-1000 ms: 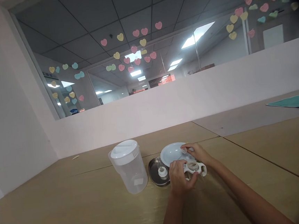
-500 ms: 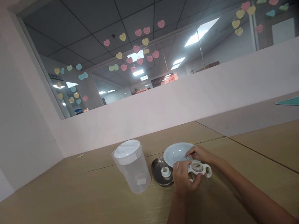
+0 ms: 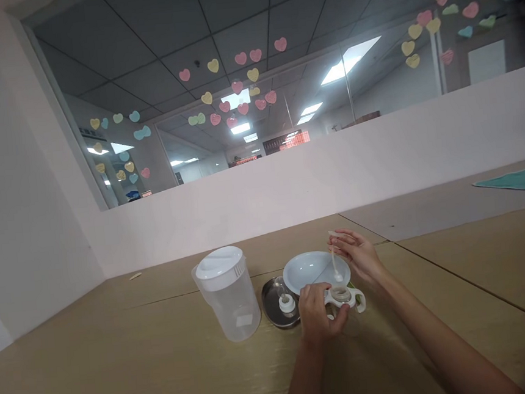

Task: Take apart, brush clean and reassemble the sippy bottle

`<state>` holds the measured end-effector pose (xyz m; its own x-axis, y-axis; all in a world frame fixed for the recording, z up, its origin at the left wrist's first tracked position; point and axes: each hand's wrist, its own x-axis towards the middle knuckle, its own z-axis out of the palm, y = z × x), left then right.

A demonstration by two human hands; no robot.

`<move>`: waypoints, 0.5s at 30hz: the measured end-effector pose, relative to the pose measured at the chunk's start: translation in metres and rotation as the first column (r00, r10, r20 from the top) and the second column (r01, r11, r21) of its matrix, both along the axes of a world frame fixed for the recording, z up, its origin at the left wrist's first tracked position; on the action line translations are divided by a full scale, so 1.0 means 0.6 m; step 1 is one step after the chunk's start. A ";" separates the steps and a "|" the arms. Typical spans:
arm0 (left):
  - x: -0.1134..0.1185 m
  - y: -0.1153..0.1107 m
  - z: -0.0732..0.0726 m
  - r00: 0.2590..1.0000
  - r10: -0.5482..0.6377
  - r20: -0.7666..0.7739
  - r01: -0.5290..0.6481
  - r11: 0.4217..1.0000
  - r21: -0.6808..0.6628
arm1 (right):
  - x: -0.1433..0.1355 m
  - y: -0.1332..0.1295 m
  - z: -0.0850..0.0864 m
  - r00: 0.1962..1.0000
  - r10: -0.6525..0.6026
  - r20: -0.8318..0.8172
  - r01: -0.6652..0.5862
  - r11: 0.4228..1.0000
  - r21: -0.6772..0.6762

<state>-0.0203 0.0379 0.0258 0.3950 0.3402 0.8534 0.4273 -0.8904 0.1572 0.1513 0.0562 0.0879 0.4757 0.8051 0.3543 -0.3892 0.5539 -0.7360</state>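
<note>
My left hand (image 3: 318, 311) is closed on a white two-handled bottle (image 3: 341, 296) with an open round mouth. Above that mouth, my right hand (image 3: 357, 253) pinches a small pale spoon (image 3: 335, 267), its bowl pointing down. Behind the bottle lies a light blue bowl (image 3: 308, 268). To the left, a metal tray (image 3: 272, 303) holds a white ring-shaped cap with a clear teat (image 3: 287, 303). A translucent pitcher (image 3: 235, 300) with a white lid stands upright left of the tray.
A wall with a wide window (image 3: 242, 180) runs behind the table. A green cloth (image 3: 522, 179) lies at the far right. A small pale scrap (image 3: 136, 276) is on the table at the back left. Seams cross the tabletop.
My right hand has risen from beside the bowl, and the spoon now hangs upright over the bottle mouth. My left hand keeps its hold. The view has shifted slightly.
</note>
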 end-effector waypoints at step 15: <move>-0.020 0.017 0.004 0.999 0.037 -0.008 -0.036 0.998 0.054 | -0.003 -0.032 -0.004 0.726 0.590 0.354 -0.594 0.797 -0.109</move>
